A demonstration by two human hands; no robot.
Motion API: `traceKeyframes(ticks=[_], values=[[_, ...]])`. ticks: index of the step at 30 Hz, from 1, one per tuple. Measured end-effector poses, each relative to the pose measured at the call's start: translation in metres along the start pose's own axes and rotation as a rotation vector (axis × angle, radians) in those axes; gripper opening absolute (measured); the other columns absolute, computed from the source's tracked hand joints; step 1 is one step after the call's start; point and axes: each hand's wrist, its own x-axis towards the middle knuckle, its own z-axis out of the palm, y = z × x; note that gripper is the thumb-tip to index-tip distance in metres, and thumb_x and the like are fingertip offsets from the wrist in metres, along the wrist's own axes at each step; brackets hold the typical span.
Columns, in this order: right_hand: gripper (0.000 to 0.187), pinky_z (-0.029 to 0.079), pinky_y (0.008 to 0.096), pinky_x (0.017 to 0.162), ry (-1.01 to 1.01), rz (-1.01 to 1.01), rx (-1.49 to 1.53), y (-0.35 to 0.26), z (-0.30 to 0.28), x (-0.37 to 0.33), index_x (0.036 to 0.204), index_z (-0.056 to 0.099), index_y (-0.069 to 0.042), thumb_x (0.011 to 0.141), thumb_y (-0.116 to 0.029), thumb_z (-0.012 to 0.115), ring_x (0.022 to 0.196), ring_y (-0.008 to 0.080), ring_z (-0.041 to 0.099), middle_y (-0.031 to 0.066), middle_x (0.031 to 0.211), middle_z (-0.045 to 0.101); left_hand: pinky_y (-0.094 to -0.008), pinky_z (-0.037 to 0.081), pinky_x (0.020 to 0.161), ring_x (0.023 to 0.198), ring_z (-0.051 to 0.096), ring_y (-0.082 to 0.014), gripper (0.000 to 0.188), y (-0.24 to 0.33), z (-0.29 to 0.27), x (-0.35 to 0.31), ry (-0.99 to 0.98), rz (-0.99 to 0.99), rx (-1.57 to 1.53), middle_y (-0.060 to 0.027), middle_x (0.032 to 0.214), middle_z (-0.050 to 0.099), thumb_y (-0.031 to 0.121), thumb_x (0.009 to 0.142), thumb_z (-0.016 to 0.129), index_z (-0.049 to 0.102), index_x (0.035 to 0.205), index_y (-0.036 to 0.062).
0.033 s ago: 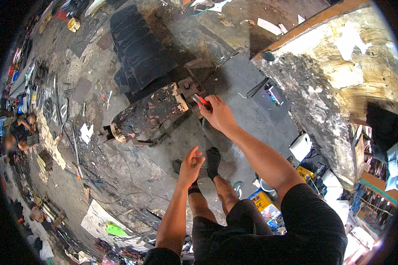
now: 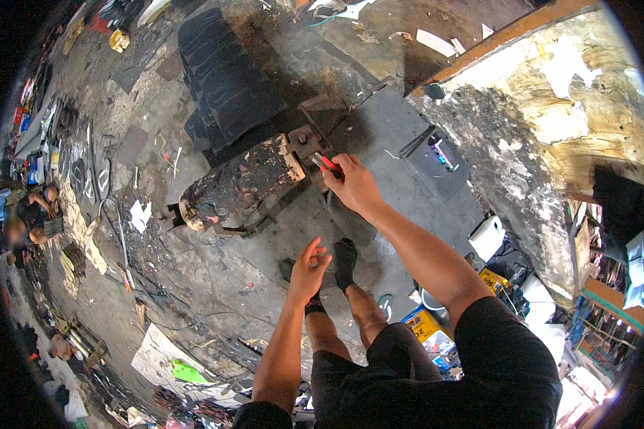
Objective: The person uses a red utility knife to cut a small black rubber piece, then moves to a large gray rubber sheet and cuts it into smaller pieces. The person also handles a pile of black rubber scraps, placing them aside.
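My right hand is closed around a red-handled tool with a short grey metal end. That end points up and left, close to a dark metal fitting at the end of a scuffed, blackened wooden log. Whether the tool touches the fitting, I cannot tell. Lower down, in front of my body, my left hand hangs in the air above my feet. Its fingers are loosely bent and apart, with nothing visible in them. A stack of black ribbed sheets lies beyond the log.
A dark grey flat sheet covers the floor to the right, with a small shiny object on it. A stained wall rises beyond. Yellow containers and a white jug crowd my right side. Another person sits far left.
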Motion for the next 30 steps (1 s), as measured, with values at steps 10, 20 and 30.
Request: traceKeyframes(ticks=[10,20,30], values=[[0.033,0.053,0.0487,0.075,0.052,-0.196,0.014,0.033,0.019,0.017,0.108,0.057,-0.003,0.091,-0.029,0.068,0.089,0.0403,0.064,0.0181,0.099,0.063,-0.036,0.052,0.087,0.1,0.066,-0.0216,0.058,-0.03,-0.015,-0.006,0.042,0.011,0.015,-0.0148,0.124,0.063,0.024,0.094,0.071,0.049,0.144,0.0053],[0.042,0.053,0.0442,0.072,-0.094,0.106,0.062,-0.02,-0.024,-0.052,0.115,0.055,-0.002,0.093,-0.034,0.07,0.083,0.0394,0.067,0.02,0.094,0.067,-0.0355,0.048,0.098,0.116,0.059,-0.021,0.059,0.038,-0.017,-0.035,0.023,-0.003,-0.253,-0.0133,0.128,0.061,0.019,0.096,0.069,0.043,0.147,0.0031],[0.044,0.052,0.0478,0.076,0.049,-0.091,0.108,-0.167,-0.128,-0.158,0.112,0.051,-0.003,0.089,-0.031,0.075,0.09,0.04,0.066,0.0207,0.1,0.063,-0.0318,0.049,0.095,0.109,0.061,-0.0176,0.039,0.183,0.015,-0.133,-0.102,0.203,-0.25,-0.01,0.117,0.064,0.0,0.098,0.053,0.047,0.136,0.0001]])
